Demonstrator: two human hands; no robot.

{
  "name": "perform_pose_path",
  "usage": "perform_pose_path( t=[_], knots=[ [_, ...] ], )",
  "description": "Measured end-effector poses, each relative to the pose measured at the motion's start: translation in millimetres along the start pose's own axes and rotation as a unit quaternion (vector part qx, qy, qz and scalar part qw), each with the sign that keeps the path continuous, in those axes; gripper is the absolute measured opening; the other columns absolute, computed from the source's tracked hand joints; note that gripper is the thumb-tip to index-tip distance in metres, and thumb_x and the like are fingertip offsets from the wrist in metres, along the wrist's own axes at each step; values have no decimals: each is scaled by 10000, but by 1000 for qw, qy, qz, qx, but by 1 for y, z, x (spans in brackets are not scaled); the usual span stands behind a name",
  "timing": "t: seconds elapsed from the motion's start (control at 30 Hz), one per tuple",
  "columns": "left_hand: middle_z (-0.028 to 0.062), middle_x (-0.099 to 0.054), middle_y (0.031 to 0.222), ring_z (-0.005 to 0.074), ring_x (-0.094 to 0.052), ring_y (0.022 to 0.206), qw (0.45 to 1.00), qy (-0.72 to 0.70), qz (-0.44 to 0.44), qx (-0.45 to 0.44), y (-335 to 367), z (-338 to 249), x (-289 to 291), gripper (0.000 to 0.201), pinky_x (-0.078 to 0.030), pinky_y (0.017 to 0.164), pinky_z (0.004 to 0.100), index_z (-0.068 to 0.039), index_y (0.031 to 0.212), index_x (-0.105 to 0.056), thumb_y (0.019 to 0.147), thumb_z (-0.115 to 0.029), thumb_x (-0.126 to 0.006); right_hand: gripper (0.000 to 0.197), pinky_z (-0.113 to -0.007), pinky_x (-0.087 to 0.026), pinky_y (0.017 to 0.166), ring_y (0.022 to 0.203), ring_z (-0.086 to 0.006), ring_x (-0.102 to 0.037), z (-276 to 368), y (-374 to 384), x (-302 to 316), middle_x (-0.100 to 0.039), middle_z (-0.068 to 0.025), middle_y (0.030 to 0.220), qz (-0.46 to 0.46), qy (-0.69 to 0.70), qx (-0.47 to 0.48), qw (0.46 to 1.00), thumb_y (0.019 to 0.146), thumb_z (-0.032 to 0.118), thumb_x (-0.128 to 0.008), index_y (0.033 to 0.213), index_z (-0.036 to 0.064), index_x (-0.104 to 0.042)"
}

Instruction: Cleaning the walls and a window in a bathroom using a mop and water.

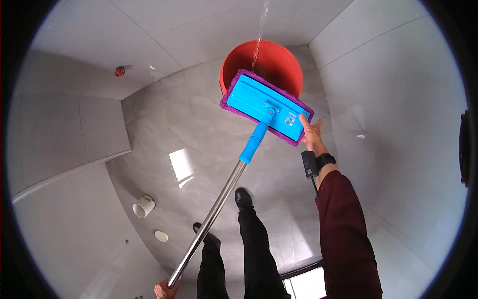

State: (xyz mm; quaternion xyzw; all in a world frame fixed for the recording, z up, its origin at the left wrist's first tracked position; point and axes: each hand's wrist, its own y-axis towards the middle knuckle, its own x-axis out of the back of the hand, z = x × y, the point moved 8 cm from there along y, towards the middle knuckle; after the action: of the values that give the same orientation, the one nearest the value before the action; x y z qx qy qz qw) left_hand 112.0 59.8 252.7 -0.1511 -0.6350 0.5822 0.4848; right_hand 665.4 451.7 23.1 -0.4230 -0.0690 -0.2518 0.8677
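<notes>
A flat mop (259, 102) with a blue plate and a purple fabric pad slants across the view, its head over the near rim of a red bucket (293, 67). Clear water runs from above into the bucket. My left hand (167, 289), low at the left, is closed around the end of the mop's metal pole (211, 219). At the right end of the mop head is my right hand (312, 135), its thumb on the blue plate and its other fingers beside the edge, partly hidden.
Grey tiled walls (383, 99) enclose the glossy grey floor (164, 119). A white pipe stub (144, 206) and a round white cover (161, 235) are at the lower left. A red valve fitting (120, 71) projects from the far-left wall. My shoes (243, 198) stand behind the bucket.
</notes>
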Motion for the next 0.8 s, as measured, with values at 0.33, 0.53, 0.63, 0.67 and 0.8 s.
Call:
perform_pose_path(
  t=[0.33, 0.53, 0.63, 0.67, 0.8],
  knots=[
    [45, -519, 563, 95, -507, 472, 928, -316, 171, -98, 13, -170, 37, 229, -425, 429, 228, -16, 765, -472, 744, -177, -633, 508, -332, -424, 793, 881, -193, -529, -62, -13, -15, -557, -123, 997, 30, 146, 109, 983, 716, 289, -690, 1045, -39, -482],
    [13, -446, 540, 83, -441, 414, 879, -363, 264, -165, 13, -258, 11, 202, -383, 379, 227, -37, 867, -360, 843, -168, -513, 467, -245, -390, 440, 712, -120, -523, -86, -87, -56, -534, -21, 897, 1, 256, -102, 961, 714, 329, -688, 1044, 75, -476],
    [8, -421, 525, 79, -427, 401, 886, -350, 247, -179, 8, -253, 15, 208, -372, 363, 234, -49, 877, -335, 862, -196, -481, 462, -282, -450, 512, 780, -156, -554, -75, -114, -79, -545, -31, 953, 12, 321, -109, 941, 719, 305, -685, 1075, 112, -463],
    [9, -417, 523, 78, -428, 399, 899, -319, 226, -197, 8, -255, 18, 218, -371, 358, 235, -54, 886, -330, 866, -215, -475, 462, -282, -450, 512, 780, -156, -554, -72, -116, -75, -545, -31, 953, 12, 320, -110, 941, 719, 305, -685, 1075, 112, -463],
    [5, -411, 517, 72, -423, 398, 905, -311, 199, -211, 24, -244, 21, 276, -367, 349, 237, -35, 858, -375, 855, -282, -499, 585, -390, -453, 684, 909, -211, -525, -72, -102, -50, -515, -84, 1048, 47, 168, -27, 984, 686, 324, -703, 1135, 79, -419]
  ],
)
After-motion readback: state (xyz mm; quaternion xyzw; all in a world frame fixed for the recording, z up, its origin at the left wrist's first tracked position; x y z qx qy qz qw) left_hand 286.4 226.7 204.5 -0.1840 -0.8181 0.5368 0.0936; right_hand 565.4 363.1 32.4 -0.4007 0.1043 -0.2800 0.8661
